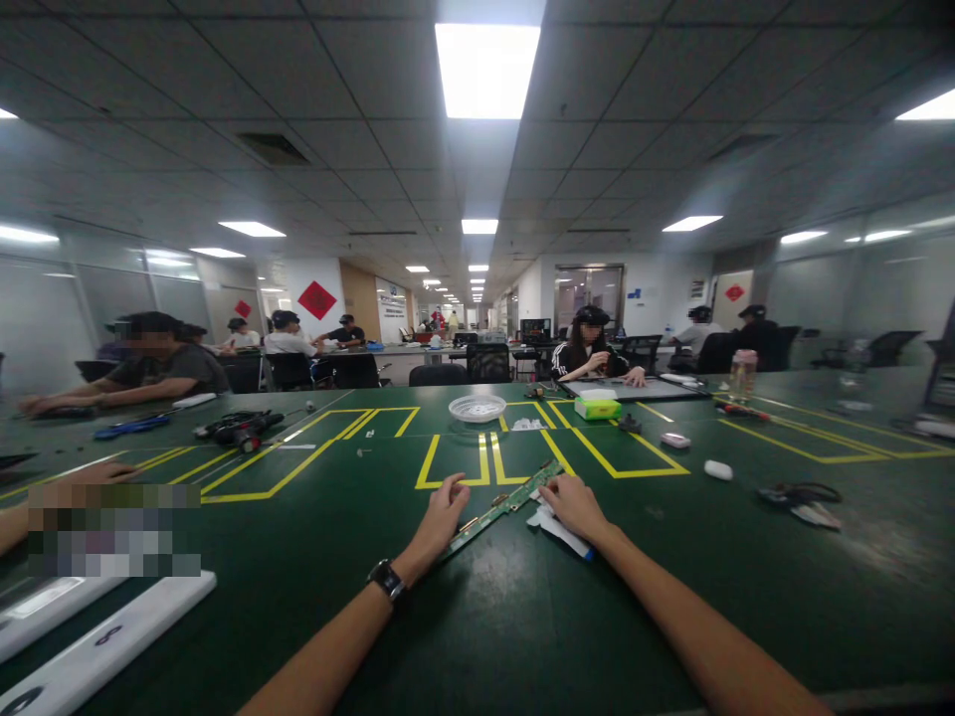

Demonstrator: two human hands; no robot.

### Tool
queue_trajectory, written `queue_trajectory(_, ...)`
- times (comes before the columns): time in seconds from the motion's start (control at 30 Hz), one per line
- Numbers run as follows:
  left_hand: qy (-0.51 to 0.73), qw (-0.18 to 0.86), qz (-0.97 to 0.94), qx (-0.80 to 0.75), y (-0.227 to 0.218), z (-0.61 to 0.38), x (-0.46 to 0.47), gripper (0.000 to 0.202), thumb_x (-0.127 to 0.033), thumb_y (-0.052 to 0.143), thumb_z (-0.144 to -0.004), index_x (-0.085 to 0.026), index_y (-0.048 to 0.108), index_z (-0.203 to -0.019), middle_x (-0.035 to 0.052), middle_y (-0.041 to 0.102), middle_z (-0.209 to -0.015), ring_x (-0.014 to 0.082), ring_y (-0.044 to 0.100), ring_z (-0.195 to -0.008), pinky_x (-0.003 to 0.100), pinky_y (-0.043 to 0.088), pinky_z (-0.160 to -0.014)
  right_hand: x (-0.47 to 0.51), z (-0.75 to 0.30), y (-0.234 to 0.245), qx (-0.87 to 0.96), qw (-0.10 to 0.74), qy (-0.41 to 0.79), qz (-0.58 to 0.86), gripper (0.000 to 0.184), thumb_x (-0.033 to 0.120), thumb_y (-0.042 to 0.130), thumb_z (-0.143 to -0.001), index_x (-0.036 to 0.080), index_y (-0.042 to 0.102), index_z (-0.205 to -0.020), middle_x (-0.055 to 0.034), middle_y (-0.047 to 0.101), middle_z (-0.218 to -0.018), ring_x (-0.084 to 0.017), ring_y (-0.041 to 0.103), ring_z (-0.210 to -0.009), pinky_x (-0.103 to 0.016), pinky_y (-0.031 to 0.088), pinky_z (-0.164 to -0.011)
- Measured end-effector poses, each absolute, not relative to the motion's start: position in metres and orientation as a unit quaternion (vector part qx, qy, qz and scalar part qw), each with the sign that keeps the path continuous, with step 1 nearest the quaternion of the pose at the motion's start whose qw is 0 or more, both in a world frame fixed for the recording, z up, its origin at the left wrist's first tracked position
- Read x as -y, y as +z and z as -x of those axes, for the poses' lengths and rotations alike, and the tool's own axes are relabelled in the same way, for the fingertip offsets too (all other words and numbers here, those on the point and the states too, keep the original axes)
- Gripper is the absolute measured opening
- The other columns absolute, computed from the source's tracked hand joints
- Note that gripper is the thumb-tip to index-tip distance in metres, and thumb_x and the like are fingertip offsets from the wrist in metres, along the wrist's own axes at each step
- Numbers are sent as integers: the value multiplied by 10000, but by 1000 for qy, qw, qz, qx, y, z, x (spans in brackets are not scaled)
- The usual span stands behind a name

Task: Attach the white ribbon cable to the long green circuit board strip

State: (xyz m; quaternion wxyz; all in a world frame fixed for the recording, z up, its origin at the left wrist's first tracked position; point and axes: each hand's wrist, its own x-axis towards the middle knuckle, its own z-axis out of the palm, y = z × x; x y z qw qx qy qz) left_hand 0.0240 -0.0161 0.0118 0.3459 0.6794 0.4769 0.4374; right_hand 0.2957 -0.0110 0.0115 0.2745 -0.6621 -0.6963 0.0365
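Note:
A long narrow green circuit board (501, 507) lies slanted on the green table (477, 617) between my hands. My left hand (442, 512) rests beside the board's near end, fingers curled and touching it. My right hand (571, 505) lies next to the board's far end, fingers bent over a white strip with a blue tip (561, 533) on the table. A black watch (386, 580) sits on my left wrist.
Yellow tape boxes mark the table. Beyond are a white mesh bowl (477, 407), a green-and-white box (598, 408), a black power tool (240, 430), small white parts and a cable bundle (798, 494). White panels (96, 651) lie at near left. Other people sit around the tables.

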Motion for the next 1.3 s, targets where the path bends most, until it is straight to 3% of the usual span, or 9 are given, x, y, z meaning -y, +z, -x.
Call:
queue_trajectory(0.13, 429, 294, -709, -476, 14, -25, 21, 477, -448, 418, -879, -159, 500, -1250, 104, 583, -1148, 229, 501, -1085, 356, 365, -990, 14, -293, 10, 732, 251, -23, 633, 247, 356, 498, -873, 175, 650, -943, -102, 641, -1018, -236, 557, -1002, -310, 398, -828)
queue_trajectory(0.27, 418, 258, -742, -456, 16, -27, 26, 423, -406, 448, -867, -170, 538, -1207, 99, 586, -1132, 234, 501, -1058, 378, 379, -972, 18, -284, 9, 786, 211, -28, 580, 228, 323, 496, -872, 172, 650, -947, -101, 626, -1042, -232, 544, -1036, -322, 386, -883)
queue_trajectory(0.53, 458, 242, -750, -411, 23, -30, 35, 382, -337, 458, -868, -188, 513, -1215, 76, 601, -1106, 212, 534, -992, 337, 423, -847, 32, -268, 9, 851, 208, 15, 481, 388, 343, 534, -866, 200, 557, -1225, -107, 567, -1254, -251, 491, -1171, -351, 351, -960)
queue_trajectory(0.73, 476, 236, -745, -403, 27, -25, 32, 346, -340, 446, -881, -186, 530, -1179, 71, 617, -1069, 202, 551, -945, 300, 418, -765, 27, -272, 12, 839, 205, 1, 504, 326, 343, 518, -877, 189, 610, -1150, -117, 601, -1199, -267, 508, -1152, -396, 326, -970)
queue_trajectory(0.97, 457, 219, -765, -397, 23, -23, 29, 315, -331, 439, -882, -193, 572, -1132, 66, 630, -1040, 206, 552, -932, 307, 420, -766, 14, -304, 15, 778, 182, -5, 601, 324, 335, 488, -881, 150, 649, -1093, -151, 599, -1183, -285, 517, -1136, -409, 349, -958)
queue_trajectory(1.1, 455, 214, -768, -396, 24, -23, 29, 298, -334, 439, -884, -194, 593, -1097, 62, 646, -1015, 209, 562, -928, 307, 418, -764, 20, -292, 13, 817, 191, 10, 544, 359, 319, 500, -873, 140, 630, -1155, -150, 578, -1243, -279, 488, -1185, -393, 340, -984)
queue_trajectory(1.3, 461, 231, -756, -404, 28, -21, 29, 294, -350, 447, -883, -179, 605, -1063, 59, 666, -961, 208, 587, -888, 302, 418, -745, 43, -250, 17, 896, 198, 57, 395, 369, 335, 523, -873, 222, 604, -1214, -91, 580, -1267, -236, 497, -1183, -353, 318, -1000)
